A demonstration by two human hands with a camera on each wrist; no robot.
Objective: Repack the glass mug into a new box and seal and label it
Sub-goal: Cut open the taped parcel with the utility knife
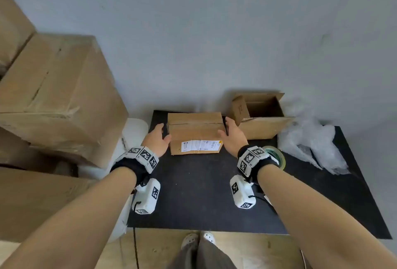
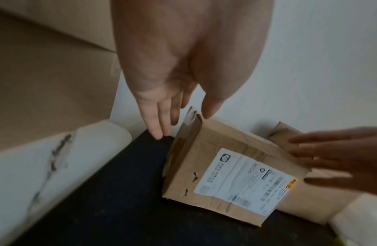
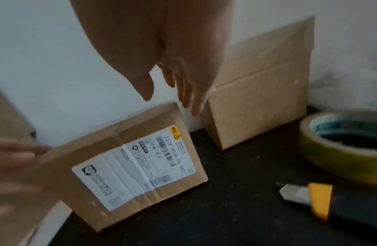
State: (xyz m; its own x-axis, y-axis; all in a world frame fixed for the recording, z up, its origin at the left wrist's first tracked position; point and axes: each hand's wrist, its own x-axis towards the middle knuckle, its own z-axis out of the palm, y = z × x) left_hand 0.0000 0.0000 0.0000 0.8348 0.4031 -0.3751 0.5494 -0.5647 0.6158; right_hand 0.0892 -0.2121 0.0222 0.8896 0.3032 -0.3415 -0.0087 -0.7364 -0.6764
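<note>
Early stage, by the look of it: sealed box [image 1: 194,132] at centre frame on the dark surface [image 1: 193,193], taped shut, white label [image 1: 200,146] on its near face. Mug presumably inside, unseen. Left hand [image 1: 158,138] and right hand [image 1: 233,135] flanking its sides, fingers straight, gripping nothing. New box [image 1: 261,116] open, right of centre. Tape roll [image 1: 277,157], knife [image 3: 305,198] untouched. Opening, transfer, sealing, labelling all left.

Grey wall [image 1: 214,32], black table [image 1: 193,193].
</note>
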